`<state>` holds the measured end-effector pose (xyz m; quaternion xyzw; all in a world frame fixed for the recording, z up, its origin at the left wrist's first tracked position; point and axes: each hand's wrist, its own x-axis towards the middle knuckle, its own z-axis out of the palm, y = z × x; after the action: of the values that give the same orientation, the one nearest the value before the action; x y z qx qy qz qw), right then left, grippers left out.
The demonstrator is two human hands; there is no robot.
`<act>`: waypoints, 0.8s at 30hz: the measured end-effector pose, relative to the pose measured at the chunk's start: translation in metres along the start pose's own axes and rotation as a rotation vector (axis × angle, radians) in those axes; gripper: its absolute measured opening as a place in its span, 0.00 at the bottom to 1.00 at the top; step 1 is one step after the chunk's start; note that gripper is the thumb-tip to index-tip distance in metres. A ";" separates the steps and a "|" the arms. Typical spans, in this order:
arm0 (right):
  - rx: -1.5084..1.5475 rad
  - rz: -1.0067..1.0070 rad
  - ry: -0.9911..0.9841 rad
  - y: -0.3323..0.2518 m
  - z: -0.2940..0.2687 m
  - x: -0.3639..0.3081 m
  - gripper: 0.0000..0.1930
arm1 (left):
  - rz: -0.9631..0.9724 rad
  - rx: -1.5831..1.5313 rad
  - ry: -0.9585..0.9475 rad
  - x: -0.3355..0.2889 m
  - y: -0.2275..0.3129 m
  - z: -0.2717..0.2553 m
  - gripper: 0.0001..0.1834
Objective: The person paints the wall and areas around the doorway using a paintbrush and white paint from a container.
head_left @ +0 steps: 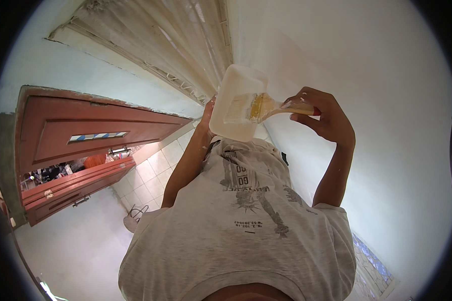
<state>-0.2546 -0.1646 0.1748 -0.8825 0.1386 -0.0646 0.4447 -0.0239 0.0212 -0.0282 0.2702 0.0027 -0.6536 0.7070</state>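
My left hand (209,116) grips a white plastic tub (231,128) by its left side; most of those fingers are hidden behind it. In my right hand (324,115) is a wide paintbrush (271,107), held by its wooden handle with a red end. The brush lies across the tub's opening with its pale bristles inside, over what looks like white paint. White specks show on the right fingers and the left wrist.
A white wall (386,100) rises close on the right. Ahead to the left hangs a pale curtain (171,40) over a window grille. Further left stands a red wooden door (95,125), partly open. Light tiles (158,163) cover the floor, and a fan-like object (133,218) is beside my left arm.
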 end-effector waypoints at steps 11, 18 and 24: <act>-0.120 0.034 -0.045 -0.019 0.005 0.024 0.12 | 0.005 0.140 -0.077 -0.005 -0.003 0.018 0.35; -0.116 0.010 -0.035 -0.028 0.014 0.021 0.11 | 0.035 0.049 -0.123 0.003 -0.013 0.007 0.32; -0.153 0.067 -0.020 -0.011 0.021 0.014 0.11 | -0.030 -0.122 -0.163 0.004 -0.012 0.015 0.33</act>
<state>-0.2344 -0.1464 0.1708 -0.9094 0.1682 -0.0300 0.3793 -0.0392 0.0113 -0.0215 0.1726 -0.0107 -0.6826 0.7100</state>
